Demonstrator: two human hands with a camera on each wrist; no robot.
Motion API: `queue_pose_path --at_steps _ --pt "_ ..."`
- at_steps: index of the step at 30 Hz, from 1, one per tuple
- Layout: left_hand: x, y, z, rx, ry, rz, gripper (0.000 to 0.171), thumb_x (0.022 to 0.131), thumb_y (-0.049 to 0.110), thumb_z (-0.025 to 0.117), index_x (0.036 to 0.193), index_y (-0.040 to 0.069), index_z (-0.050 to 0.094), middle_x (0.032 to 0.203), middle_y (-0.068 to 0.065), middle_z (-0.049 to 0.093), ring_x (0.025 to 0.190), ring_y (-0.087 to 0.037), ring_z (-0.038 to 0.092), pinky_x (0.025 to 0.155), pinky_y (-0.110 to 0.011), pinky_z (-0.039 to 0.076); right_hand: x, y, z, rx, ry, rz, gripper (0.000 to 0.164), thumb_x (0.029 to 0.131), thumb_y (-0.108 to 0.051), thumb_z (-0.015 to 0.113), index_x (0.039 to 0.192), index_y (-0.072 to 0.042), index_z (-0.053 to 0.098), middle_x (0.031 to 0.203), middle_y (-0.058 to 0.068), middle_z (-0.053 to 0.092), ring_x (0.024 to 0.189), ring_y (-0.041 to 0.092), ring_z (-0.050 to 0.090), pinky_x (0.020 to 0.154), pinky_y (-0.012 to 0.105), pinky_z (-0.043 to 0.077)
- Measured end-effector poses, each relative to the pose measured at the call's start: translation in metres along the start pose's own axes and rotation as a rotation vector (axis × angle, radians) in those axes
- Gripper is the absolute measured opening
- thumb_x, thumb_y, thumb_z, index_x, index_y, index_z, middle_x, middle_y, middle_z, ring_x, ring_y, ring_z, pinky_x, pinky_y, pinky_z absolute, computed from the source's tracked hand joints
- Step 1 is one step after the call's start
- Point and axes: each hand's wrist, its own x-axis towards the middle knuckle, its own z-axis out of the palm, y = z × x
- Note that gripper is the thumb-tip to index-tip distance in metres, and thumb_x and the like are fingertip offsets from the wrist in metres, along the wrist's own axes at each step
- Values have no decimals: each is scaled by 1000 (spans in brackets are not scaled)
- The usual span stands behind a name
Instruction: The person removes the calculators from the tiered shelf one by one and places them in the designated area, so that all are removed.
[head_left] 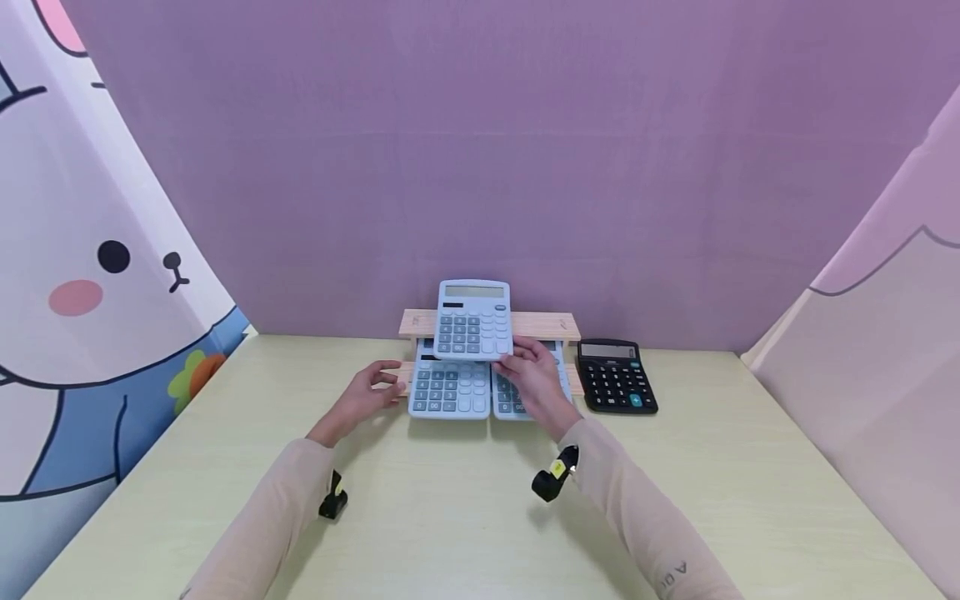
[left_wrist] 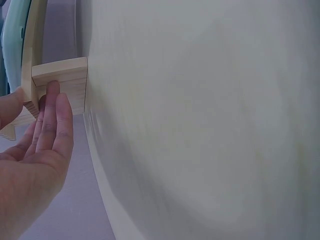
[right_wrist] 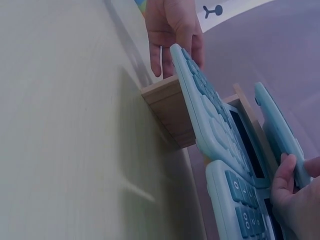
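My right hand [head_left: 534, 377] pinches a light-blue calculator [head_left: 472, 321] at its lower right corner. This calculator is raised at the upper slat of a wooden rack [head_left: 543, 325]. In the right wrist view, its back edge [right_wrist: 280, 127] stands apart from the calculators below. Two more light-blue calculators lean side by side on the lower level: the left one [head_left: 450, 392] and the right one [head_left: 508, 400], partly behind my right hand. My left hand [head_left: 369, 393] holds the rack's left end, thumb in front and fingers [left_wrist: 50, 120] behind the lower slat.
A black calculator [head_left: 617, 377] lies on the table [head_left: 450, 517] right of the rack, close to it. A purple backdrop [head_left: 487, 167] rises behind the table. Printed cloth panels [head_left: 90, 333] flank both sides.
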Motion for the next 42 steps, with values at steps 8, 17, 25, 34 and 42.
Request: queue_pose_path --at_steps 8,17,25,34,42 --pt "-2 3 0 17 1 -4 50 90 6 54 135 -1 34 119 -27 48 96 -32 61 82 -35 56 -4 -3 -10 -15 23 -3 50 79 17 52 124 1 41 96 8 52 77 15 59 81 24 55" --pt "-3 1 0 20 7 -3 50 90 7 55 135 0 35 119 -27 48 93 -26 62 82 -34 57 -9 -10 -24 -40 19 10 52 81 15 51 129 -1 38 100 8 49 79 14 58 80 21 55" --pt "-4 2 -1 11 -2 3 51 91 8 54 136 -1 33 120 -28 47 94 -27 62 84 -36 56 -16 -17 -39 -47 27 11 50 81 15 51 127 0 38 96 6 53 78 12 58 78 21 55" --pt "-4 1 -1 12 1 2 49 91 7 54 135 -2 33 120 -29 48 95 -27 62 84 -37 56 -21 -26 -58 -61 41 26 54 82 13 51 131 -2 35 98 4 52 79 12 59 82 21 54" --pt "0 -1 -1 29 -3 -6 50 91 7 54 136 0 34 120 -27 48 95 -27 61 82 -35 56 -24 -34 -71 -54 38 23 54 83 14 50 131 -2 33 100 4 51 79 11 59 78 18 54"
